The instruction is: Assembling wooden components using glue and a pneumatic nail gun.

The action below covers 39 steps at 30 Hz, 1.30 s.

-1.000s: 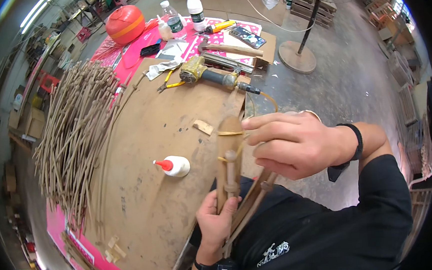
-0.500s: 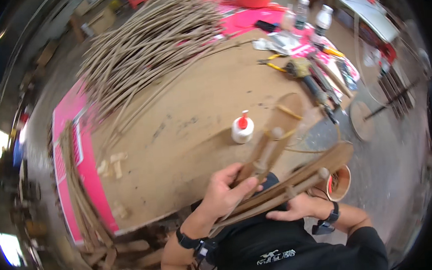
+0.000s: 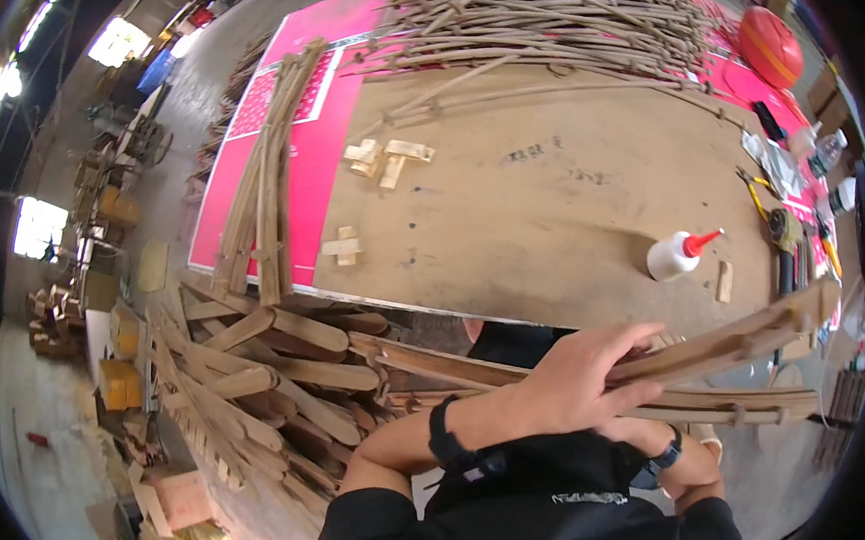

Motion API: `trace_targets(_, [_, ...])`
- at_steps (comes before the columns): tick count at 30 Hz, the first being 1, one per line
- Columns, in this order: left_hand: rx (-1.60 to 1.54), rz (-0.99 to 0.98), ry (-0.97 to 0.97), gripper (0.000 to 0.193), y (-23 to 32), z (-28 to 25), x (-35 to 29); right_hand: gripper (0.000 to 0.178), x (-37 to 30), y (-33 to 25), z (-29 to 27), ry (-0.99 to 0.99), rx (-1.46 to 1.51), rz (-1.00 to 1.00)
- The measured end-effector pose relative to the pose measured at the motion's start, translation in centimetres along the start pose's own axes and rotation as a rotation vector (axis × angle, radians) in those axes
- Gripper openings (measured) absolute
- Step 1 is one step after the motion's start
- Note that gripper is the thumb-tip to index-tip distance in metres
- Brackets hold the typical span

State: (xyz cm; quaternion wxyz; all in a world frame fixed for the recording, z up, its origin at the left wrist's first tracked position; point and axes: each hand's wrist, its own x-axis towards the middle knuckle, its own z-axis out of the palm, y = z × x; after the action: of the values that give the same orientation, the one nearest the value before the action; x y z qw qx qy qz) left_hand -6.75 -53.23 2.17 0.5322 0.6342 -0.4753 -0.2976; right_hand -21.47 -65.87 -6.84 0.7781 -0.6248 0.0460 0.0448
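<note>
Right, upper wooden board [image 3: 728, 338] runs out toward approx. 2–3 o'clock from the L hand [image 3: 576, 380], blurred a bit. L-hand grip: thumb below, fingers above, parted only by the board's near end, so it seems to have hold there; how tight, can't tell. R hand [image 3: 633, 434] sits at approx. 4 o'clock from it, mostly hidden; can't tell if its fingers are closed on anything. Lower board [image 3: 702, 396] lies just under, w/ a knobbed stick [image 3: 744, 415] along it.

Handling: prob. light-to-moderate, stiff, dry, not slippery. Held by one end it'd be tip-heavy, so better w/ one hand mid-length, other near the end. Grip the flat wood, not the thin stick; knobs/joints look the weak spots, prob. snap or pull loose if twisted.

FYI: glue bottle [image 3: 670, 257] at approx. 1 o'clock, more boards [image 3: 309, 364] piled at 9.
</note>
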Motion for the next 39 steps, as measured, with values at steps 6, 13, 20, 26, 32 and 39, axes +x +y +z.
trace_targets(6, [0.507, 0.289, 0.368, 0.069, -1.2, -4.6, -8.4, 0.091, -4.3, -3.9, -1.9, 0.373, 0.264, -0.101])
trace_targets(13, [0.978, 0.371, 0.555, 0.081, -3.4, -6.7, -17.4, 0.079, -5.3, -4.9, -9.1, 0.274, 0.172, -0.603])
trace_targets(20, [0.959, 0.019, 0.457, 0.096, -6.3, -7.5, -19.3, 0.097, -1.9, -6.3, -10.5, 0.712, 0.281, -0.616])
trace_targets(26, [0.872, -0.114, 0.463, 0.093, -6.9, -9.2, -19.6, 0.080, -0.6, -8.6, -11.3, 0.475, 0.360, -0.674])
trace_targets(32, [0.718, -0.119, 0.344, 0.067, -6.8, -8.9, -19.7, 0.088, 2.4, -11.9, -8.0, 0.883, 0.262, -0.642])
trace_targets(39, [0.590, -0.025, 0.650, 0.062, -4.0, -8.7, -19.5, 0.131, 3.5, -10.5, -5.4, 0.296, 0.377, -0.552])
